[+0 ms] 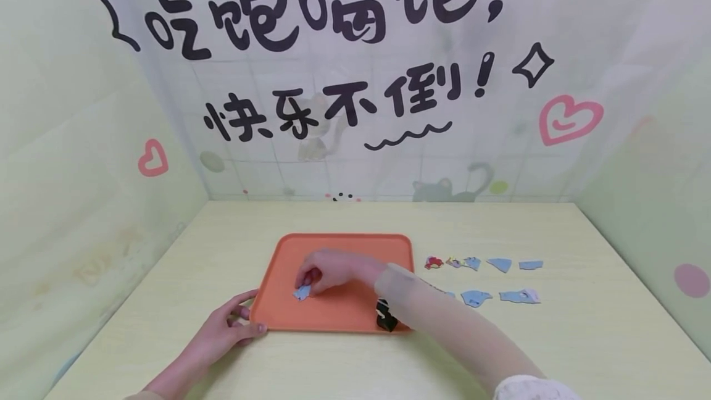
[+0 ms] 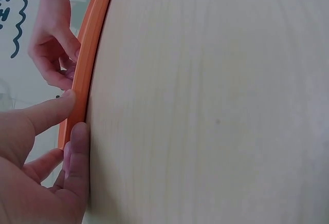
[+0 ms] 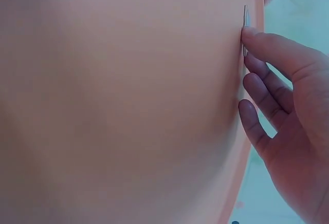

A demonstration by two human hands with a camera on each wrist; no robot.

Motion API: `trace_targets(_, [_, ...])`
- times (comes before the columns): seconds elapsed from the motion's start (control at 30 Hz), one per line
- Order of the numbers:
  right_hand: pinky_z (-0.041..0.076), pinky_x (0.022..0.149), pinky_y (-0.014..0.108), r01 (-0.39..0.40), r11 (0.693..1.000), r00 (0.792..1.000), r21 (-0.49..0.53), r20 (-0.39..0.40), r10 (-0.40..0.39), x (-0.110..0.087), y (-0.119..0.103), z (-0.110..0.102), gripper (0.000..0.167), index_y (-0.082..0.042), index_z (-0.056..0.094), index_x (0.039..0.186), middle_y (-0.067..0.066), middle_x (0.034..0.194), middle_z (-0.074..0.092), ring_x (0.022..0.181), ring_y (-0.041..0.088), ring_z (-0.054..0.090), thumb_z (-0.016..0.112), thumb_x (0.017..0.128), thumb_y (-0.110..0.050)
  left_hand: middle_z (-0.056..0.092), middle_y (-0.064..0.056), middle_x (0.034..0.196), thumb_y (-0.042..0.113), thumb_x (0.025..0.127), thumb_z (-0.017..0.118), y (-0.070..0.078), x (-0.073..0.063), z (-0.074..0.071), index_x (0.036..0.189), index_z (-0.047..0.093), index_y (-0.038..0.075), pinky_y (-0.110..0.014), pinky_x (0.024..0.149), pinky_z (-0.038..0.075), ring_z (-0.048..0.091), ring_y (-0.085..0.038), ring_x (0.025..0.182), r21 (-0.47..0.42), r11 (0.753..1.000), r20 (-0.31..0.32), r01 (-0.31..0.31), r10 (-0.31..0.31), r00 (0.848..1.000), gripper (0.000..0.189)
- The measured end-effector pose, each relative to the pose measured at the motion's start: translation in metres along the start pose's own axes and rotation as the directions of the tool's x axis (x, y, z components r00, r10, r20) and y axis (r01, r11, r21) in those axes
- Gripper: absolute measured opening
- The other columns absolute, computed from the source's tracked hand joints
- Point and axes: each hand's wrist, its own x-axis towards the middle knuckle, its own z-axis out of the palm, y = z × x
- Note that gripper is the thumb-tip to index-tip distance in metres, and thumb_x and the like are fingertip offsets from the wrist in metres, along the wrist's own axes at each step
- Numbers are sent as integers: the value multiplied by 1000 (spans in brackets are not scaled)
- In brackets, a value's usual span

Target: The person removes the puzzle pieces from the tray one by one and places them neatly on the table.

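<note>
In the head view an orange tray (image 1: 333, 320) lies flat on the table. My left hand (image 1: 224, 330) grips its front-left edge. The left wrist view has that thumb and fingers (image 2: 78, 157) on the orange rim. My right hand (image 1: 328, 270) reaches over the tray and pinches a small, flat, light blue puzzle piece (image 1: 302, 292) with an irregular outline. Seen edge-on in the right wrist view, the piece (image 3: 245, 18) is a thin sliver between thumb and fingers. Whether it touches the tray floor I cannot tell.
Right of the tray, irregular flat pieces lie in two rows: a red one (image 1: 434, 262), a blue triangular one (image 1: 500, 264) and several other mostly blue ones. My right forearm partly covers the nearer row. A black device (image 1: 386, 316) sits at my right wrist. Printed curtains surround the table.
</note>
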Motion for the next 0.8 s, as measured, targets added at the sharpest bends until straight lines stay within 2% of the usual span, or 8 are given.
trace_targets(0.13, [48, 82, 9, -11, 999, 1000, 35, -1, 11, 0, 1, -1, 26, -15, 71, 113, -8, 103, 66, 89, -1, 58, 75, 88, -21, 55, -10, 108, 16, 81, 81, 2, 0, -1, 149, 40, 7, -22, 66, 55, 48, -11, 75, 7, 1000, 2, -3, 3, 1000, 80])
trace_targets(0.3, [47, 80, 9, -11, 1000, 1000, 11, 0, 11, 0, 1, -1, 24, -18, 70, 109, -9, 100, 64, 89, 0, 56, 76, 87, -26, 55, -10, 108, 16, 81, 81, 5, -1, -1, 149, 40, 7, -22, 67, 56, 48, -11, 75, 7, 1000, 3, 6, -6, 1000, 80])
trace_targets(0.67, [44, 76, 11, -28, 1000, 1000, 7, 6, 28, -5, -1, -3, 18, -18, 64, 100, -7, 97, 59, 87, 3, 50, 76, 86, -20, 53, -10, 109, 16, 81, 81, 9, -2, -2, 150, 40, 8, -22, 66, 54, 48, -14, 78, -2, 999, 13, 43, -43, 999, 80])
trace_targets(0.8, [45, 77, 11, -17, 999, 1000, 29, 2, 17, -9, -3, -8, 19, -17, 65, 103, -7, 98, 61, 88, 4, 52, 75, 87, -18, 53, -10, 110, 14, 81, 80, 11, -1, -3, 150, 40, 7, -22, 67, 55, 48, -14, 78, -13, 999, 11, 47, -47, 999, 80])
